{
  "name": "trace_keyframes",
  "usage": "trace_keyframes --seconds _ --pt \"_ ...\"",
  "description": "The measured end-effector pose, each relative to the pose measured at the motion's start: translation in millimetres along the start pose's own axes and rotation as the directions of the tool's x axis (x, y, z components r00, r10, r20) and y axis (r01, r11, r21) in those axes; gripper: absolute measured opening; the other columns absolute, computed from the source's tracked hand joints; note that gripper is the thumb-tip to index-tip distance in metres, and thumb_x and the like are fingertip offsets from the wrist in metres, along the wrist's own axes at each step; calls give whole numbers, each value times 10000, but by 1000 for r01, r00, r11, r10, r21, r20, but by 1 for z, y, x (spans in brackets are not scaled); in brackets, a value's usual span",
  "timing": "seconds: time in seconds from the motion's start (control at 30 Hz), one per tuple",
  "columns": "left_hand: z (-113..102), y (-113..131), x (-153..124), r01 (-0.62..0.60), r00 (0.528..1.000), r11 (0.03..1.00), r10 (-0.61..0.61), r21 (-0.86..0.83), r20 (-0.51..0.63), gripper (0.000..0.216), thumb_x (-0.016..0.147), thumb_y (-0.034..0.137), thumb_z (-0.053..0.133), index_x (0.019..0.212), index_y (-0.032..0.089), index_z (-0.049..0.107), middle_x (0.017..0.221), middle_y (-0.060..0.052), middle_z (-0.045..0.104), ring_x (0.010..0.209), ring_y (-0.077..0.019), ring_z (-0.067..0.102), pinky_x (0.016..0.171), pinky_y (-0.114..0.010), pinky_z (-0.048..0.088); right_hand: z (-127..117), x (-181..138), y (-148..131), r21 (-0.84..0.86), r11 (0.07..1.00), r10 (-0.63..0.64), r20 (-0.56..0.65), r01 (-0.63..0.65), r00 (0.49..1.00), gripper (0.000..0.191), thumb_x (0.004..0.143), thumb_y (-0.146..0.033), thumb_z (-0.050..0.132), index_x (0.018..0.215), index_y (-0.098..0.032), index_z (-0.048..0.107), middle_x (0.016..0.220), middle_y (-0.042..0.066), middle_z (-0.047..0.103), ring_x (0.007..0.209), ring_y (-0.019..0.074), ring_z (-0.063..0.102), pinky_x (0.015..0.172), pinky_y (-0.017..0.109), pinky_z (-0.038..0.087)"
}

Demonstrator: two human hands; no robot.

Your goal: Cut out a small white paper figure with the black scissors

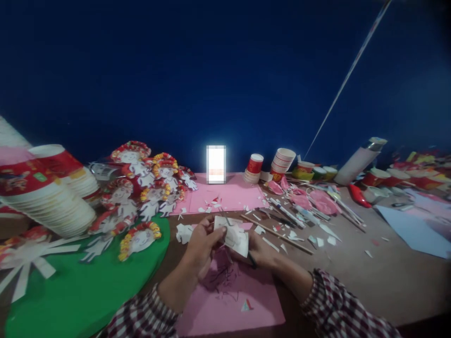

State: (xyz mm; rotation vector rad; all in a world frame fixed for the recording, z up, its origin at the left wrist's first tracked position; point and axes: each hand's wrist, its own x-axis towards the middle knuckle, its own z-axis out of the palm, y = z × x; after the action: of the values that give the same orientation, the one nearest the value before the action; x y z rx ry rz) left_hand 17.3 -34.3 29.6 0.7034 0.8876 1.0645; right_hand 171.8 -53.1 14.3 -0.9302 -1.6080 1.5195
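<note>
My left hand (204, 246) pinches a small white piece of paper (237, 239) with a faint drawing on it, thumb on top. Behind the paper's right side is my right hand (262, 251), closed around scissors (252, 261); a dark handle shows below the fingers and a thin blade appears by the paper's upper left. The paper hides most of the right fingers. Under both hands lies a pink sheet (260, 300) with dark thin scraps and a small red-and-white piece (247, 305).
On the left, paper figures with curled red-yellow trim (141, 239) lie on a green board (81, 291) beside stacked paper cups (45, 202). Pens (285, 212), a wooden stick (282, 235) and scraps lie to the right. Further right are a red object (359, 196) and a pale blue sheet (412, 230).
</note>
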Motion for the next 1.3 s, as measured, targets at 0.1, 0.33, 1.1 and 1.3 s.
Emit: trace_keyframes --seconds 0.1,0.33,1.1,1.3 --pt "4 0 -2 -5 1000 1000 5 -17 3 442 548 232 776 916 152 543 682 3 636 513 -98 554 457 -191 394 0 -1 0 -32 999 0 -23 0 1000 269 693 -345 716 792 -136 579 641 -29 507 555 80 389 527 193 349" --pt "3 -2 -2 -33 999 999 34 35 -10 484 580 230 754 990 173 503 695 5 622 540 -101 558 464 -185 407 -1 -3 -5 -76 997 9 -35 -11 999 297 705 -373 708 800 -125 574 631 -30 494 557 83 393 512 190 339" --pt "-8 0 2 -149 981 966 117 213 154 628 657 291 733 1183 220 399 876 -5 565 670 -128 594 568 -251 503 -2 -3 -7 -232 972 12 -54 -24 998 166 740 -269 620 746 -107 587 635 -7 518 553 93 422 515 200 343" --pt "-6 1 -1 -122 979 979 92 161 182 669 694 313 710 1256 255 352 814 21 541 635 -122 584 567 -261 498 -4 -5 -5 -506 862 -61 -104 0 993 117 752 -225 567 705 -119 586 567 -36 450 520 76 368 471 186 273"
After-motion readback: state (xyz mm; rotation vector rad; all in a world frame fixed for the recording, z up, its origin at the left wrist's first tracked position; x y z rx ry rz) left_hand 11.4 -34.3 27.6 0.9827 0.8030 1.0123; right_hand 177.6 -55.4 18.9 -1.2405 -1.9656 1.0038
